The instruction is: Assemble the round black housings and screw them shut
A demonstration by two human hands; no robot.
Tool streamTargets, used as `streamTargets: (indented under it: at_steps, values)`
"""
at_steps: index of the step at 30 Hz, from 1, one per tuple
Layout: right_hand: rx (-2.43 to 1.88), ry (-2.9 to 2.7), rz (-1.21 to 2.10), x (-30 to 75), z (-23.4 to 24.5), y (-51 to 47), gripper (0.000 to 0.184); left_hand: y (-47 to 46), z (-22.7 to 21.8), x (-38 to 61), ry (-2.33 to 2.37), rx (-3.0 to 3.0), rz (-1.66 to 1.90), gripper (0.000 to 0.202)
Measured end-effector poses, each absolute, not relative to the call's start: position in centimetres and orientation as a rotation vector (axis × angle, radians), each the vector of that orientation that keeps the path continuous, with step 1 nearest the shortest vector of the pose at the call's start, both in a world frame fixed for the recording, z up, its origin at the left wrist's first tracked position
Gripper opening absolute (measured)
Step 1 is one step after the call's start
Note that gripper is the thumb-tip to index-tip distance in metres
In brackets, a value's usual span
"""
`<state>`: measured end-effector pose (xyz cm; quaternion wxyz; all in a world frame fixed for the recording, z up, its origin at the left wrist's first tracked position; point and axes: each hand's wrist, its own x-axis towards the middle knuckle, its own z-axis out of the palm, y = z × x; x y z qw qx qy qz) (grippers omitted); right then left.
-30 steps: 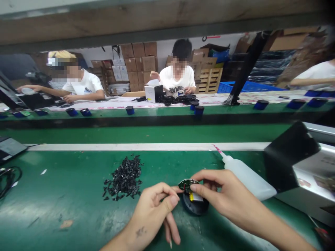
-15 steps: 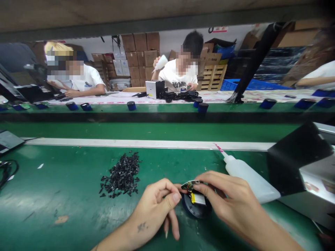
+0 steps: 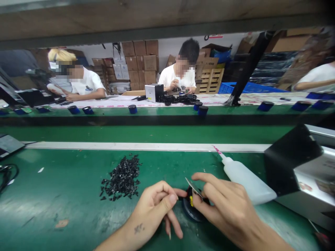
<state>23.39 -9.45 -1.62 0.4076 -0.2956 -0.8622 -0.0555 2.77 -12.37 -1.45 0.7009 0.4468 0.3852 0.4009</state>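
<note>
R hand (image 3: 226,205) grip pinching thin board (image 3: 194,187) over round black housing (image 3: 190,209); L hand (image 3: 154,209) grip curled against it, hold unclear; squeeze bottle (image 3: 248,183) just right of housing.

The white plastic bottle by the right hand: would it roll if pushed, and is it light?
The white plastic bottle lies on its side on the green mat, so it will probably roll. Its thin wall looks light and squeezable, fill level unclear.

Loose parts and a bottle on the green worktop (image 3: 52,198)
A heap of small black plastic pieces (image 3: 121,177) sits well left of a white squeeze bottle (image 3: 247,183).
</note>
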Motion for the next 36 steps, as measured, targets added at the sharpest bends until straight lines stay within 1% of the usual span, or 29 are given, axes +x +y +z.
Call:
streamTargets:
  at_steps: [4, 9, 11, 14, 15, 16, 19, 21, 24, 27, 29, 31, 32, 34, 36]
  values:
    - [-0.673, -2.260, -0.350, 23.7, -1.8, -9.5, 0.023, -11.8, -0.5, 2.8, 0.871, 1.051, 0.899, 0.026]
    - [-0.767, -2.313, -0.192, 23.9, -1.0, -9.5, 0.019, -10.2, 0.7, 3.5, 0.893, 1.126, 0.960, 0.026]
    - [-0.767, -2.358, -0.205, 23.6, -0.3, -9.6, 0.019, -9.9, 0.7, 3.9, 0.841, 1.048, 0.951, 0.028]
    - [-0.682, -2.384, -0.331, 22.8, 0.1, -10.0, 0.033, -9.9, 0.3, 4.3, 0.708, 0.922, 0.889, 0.031]
    - [-0.677, -2.382, -0.318, 22.5, -0.1, -10.1, 0.037, -9.9, 0.2, 4.3, 0.688, 0.908, 0.864, 0.030]
    - [-0.695, -2.375, -0.260, 22.2, -0.4, -10.2, 0.042, -10.0, 0.1, 4.3, 0.686, 0.912, 0.839, 0.028]
    - [-0.794, -2.294, 0.052, 21.8, -1.8, -10.5, 0.064, -10.1, 0.0, 3.9, 0.766, 0.972, 0.820, 0.026]
    - [-0.849, -2.262, 0.210, 22.0, -2.3, -10.4, 0.068, -10.1, -0.1, 3.9, 0.809, 0.998, 0.858, 0.030]
    - [-0.861, -2.263, 0.221, 22.5, -2.0, -10.0, 0.063, -10.1, -0.5, 4.2, 0.863, 0.992, 0.921, 0.034]
    - [-0.905, -2.222, 0.057, 23.1, -1.4, -9.3, 0.049, -10.2, -1.0, 4.4, 0.984, 0.945, 0.944, 0.031]
    - [-1.018, -2.161, 0.080, 23.4, -0.9, -8.9, 0.037, -10.3, -1.3, 4.4, 1.052, 0.911, 0.946, 0.026]
    - [-1.201, -2.084, 0.327, 23.5, -0.4, -8.7, 0.028, -10.4, -1.5, 4.3, 1.082, 0.914, 0.949, 0.024]
    - [-1.291, -2.022, 0.519, 23.5, -0.1, -8.7, 0.029, -10.5, -1.6, 4.3, 1.083, 0.929, 0.951, 0.024]
    - [-1.390, -1.858, 0.925, 23.3, 0.5, -8.8, 0.035, -10.5, -1.6, 4.5, 1.057, 0.956, 0.937, 0.026]
    - [-1.405, -1.690, 1.236, 23.1, 1.0, -9.0, 0.043, -10.6, -1.6, 4.6, 1.009, 0.954, 0.922, 0.030]
